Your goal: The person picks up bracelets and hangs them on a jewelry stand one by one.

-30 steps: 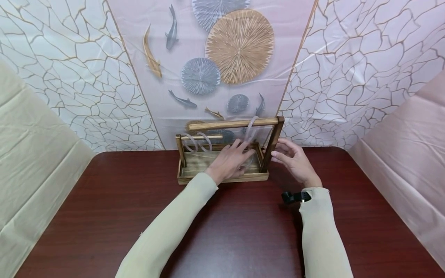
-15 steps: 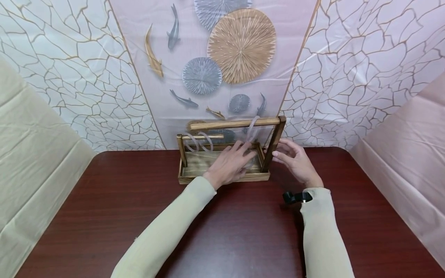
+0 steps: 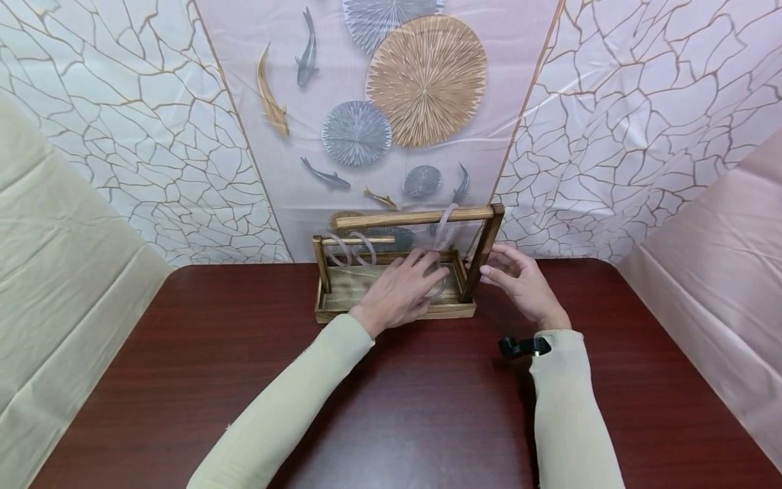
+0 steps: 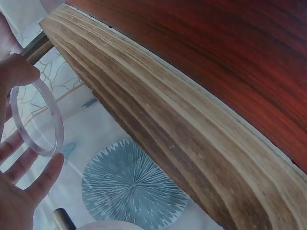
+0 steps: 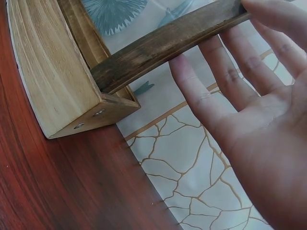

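A wooden bangle stand [image 3: 449,312], a tray with two upright posts and a crossbar on each, stands at the table's back edge. My left hand [image 3: 400,285] reaches over the tray. In the left wrist view it holds a clear, faintly pinkish bangle [image 4: 58,120], thumb at the top and fingers at the lower rim. My right hand [image 3: 519,282] holds the taller right post [image 3: 481,257] between thumb and fingertips, as the right wrist view also shows. One bangle [image 3: 444,223] hangs on the long upper bar [image 3: 391,219]. Two more bangles [image 3: 369,246] hang on the short lower bar.
The dark red table [image 3: 427,421] extends in front of the stand. Behind it hangs a patterned cloth [image 3: 281,204], and beige cloth [image 3: 61,285] encloses the sides. A black wrist strap [image 3: 519,348] sits on the right wrist.
The left hand has shifted slightly left and toward me, still over the tray. The right hand keeps its place on the post. The head view has moved a little.
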### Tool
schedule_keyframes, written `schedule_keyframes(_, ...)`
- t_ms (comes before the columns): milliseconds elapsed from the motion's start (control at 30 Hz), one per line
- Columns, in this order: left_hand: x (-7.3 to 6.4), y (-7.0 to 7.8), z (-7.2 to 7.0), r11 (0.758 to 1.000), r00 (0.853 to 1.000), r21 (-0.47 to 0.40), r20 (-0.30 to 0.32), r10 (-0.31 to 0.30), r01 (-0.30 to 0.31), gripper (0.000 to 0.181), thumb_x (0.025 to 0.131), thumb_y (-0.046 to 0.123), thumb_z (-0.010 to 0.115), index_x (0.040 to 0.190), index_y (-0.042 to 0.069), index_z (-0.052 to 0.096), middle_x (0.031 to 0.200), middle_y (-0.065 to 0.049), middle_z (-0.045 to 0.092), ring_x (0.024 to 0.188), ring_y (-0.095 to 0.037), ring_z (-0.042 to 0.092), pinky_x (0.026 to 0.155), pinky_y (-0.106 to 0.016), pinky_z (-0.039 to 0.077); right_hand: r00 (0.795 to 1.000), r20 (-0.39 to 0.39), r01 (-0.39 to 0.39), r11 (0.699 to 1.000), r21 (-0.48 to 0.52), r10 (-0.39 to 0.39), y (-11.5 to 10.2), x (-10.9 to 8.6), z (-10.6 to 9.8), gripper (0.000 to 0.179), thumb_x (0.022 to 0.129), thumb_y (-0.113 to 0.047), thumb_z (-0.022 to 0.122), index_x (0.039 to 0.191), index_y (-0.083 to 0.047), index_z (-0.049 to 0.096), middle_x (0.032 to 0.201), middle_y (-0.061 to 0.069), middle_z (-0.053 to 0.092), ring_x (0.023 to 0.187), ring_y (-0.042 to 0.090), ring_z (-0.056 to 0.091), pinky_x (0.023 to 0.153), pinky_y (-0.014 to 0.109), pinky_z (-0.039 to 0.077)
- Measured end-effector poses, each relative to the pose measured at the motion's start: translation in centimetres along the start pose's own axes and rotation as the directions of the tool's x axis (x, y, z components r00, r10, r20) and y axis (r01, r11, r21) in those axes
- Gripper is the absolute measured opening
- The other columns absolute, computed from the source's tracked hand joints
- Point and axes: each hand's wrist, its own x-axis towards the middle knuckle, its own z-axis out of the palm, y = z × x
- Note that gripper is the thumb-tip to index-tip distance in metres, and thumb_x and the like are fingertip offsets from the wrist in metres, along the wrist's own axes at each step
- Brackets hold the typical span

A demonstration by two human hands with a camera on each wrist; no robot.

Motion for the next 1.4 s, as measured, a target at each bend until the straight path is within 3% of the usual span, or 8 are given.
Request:
schedule_keyframes(233, -0.4, 0.1, -0.5, 1.000, 1.000, -0.008, -0.026, 0.010, -0.010, 0.061, 0.083, 0.033, 0.076, 0.138, 0.021, 0.052, 0.143, -0.007, 0.052, 0.130, -0.028, 0.051, 0.081, -0.037, 0.059, 1.000, -0.005, -0.017, 0.985, -0.173, 0.017, 0.2, 0.0, 0.1, 0.038, 0.096, -0.008, 0.070, 0.133, -0.006, 0.060, 0.118, -0.006, 0.071, 0.109, 0.006, 0.067, 0.089, 0.024, 0.059)
schedule_keyframes(367, -0.8, -0.1, -0.8, 1.000, 0.999, 0.004, -0.042, 0.005, -0.004, 0.062, 0.082, 0.034, 0.077, 0.139, 0.021, 0.053, 0.142, -0.007, 0.053, 0.128, -0.029, 0.052, 0.081, -0.037, 0.059, 1.000, -0.001, -0.013, 0.981, -0.195, 0.013, 0.4, 0.0, 0.1, 0.034, 0.097, -0.009, 0.070, 0.130, -0.011, 0.063, 0.116, -0.007, 0.072, 0.108, 0.006, 0.068, 0.088, 0.023, 0.059)
schedule_keyframes(533, -1.3, -0.3, -1.0, 1.000, 0.997, -0.006, -0.072, 0.008, -0.008, 0.059, 0.083, 0.031, 0.077, 0.137, 0.022, 0.055, 0.142, -0.007, 0.054, 0.127, -0.030, 0.052, 0.078, -0.038, 0.059, 1.000, -0.003, -0.006, 0.975, -0.222, 0.006, 0.2, 0.0, 0.1, 0.032, 0.096, -0.010, 0.070, 0.128, -0.012, 0.064, 0.117, 0.001, 0.073, 0.105, 0.006, 0.068, 0.087, 0.023, 0.059)
schedule_keyframes(633, -1.6, -0.3, -0.9, 1.000, 0.997, -0.017, -0.080, 0.010, -0.011, 0.057, 0.083, 0.028, 0.075, 0.136, 0.021, 0.056, 0.141, -0.006, 0.054, 0.127, -0.029, 0.052, 0.075, -0.038, 0.059, 1.000, -0.005, -0.006, 0.976, -0.216, 0.005, 0.2, 0.0, 0.1, 0.037, 0.096, -0.010, 0.071, 0.131, -0.004, 0.061, 0.121, 0.008, 0.072, 0.106, 0.007, 0.068, 0.087, 0.023, 0.059)
schedule_keyframes(767, -2.0, -0.3, -0.9, 1.000, 0.996, -0.021, -0.084, 0.006, -0.007, 0.056, 0.083, 0.027, 0.075, 0.136, 0.021, 0.056, 0.140, -0.004, 0.055, 0.125, -0.028, 0.053, 0.074, -0.038, 0.059, 1.000, -0.010, -0.010, 0.976, -0.216, 0.008, 0.3, 0.1, 0.2, 0.045, 0.096, -0.009, 0.071, 0.136, 0.004, 0.055, 0.122, 0.007, 0.072, 0.107, 0.006, 0.067, 0.087, 0.022, 0.059)
schedule_keyframes(967, -2.2, -0.4, -1.1, 1.000, 0.994, -0.022, -0.105, 0.011, -0.013, 0.056, 0.083, 0.028, 0.076, 0.136, 0.020, 0.057, 0.140, -0.003, 0.055, 0.124, -0.028, 0.053, 0.074, -0.039, 0.059, 0.999, -0.024, -0.027, 0.969, -0.247, 0.022, 0.2, 0.3, 0.2, 0.044, 0.096, -0.012, 0.071, 0.135, 0.001, 0.057, 0.115, -0.010, 0.071, 0.105, 0.005, 0.067, 0.086, 0.021, 0.058)
schedule_keyframes(1267, -2.5, -0.3, -1.8, 1.000, 0.993, -0.013, -0.119, 0.019, -0.020, 0.056, 0.084, 0.028, 0.077, 0.136, 0.019, 0.057, 0.139, -0.003, 0.057, 0.126, -0.028, 0.052, 0.074, -0.039, 0.059, 1.000, -0.008, -0.007, 0.980, -0.198, 0.006, 0.3, 0.3, 0.2, 0.044, 0.096, -0.009, 0.071, 0.135, 0.003, 0.056, 0.123, 0.006, 0.072, 0.107, 0.006, 0.067, 0.087, 0.023, 0.059)
schedule_keyframes(1400, -2.8, -0.3, -1.9, 1.000, 0.992, -0.006, -0.126, 0.013, -0.013, 0.057, 0.084, 0.029, 0.077, 0.137, 0.020, 0.057, 0.140, -0.003, 0.057, 0.125, -0.027, 0.052, 0.074, -0.038, 0.059, 1.000, -0.004, -0.003, 0.982, -0.188, 0.002, 0.3, 0.2, 0.2, 0.043, 0.096, -0.008, 0.070, 0.136, 0.002, 0.056, 0.120, -0.001, 0.073, 0.109, 0.007, 0.067, 0.088, 0.023, 0.059)
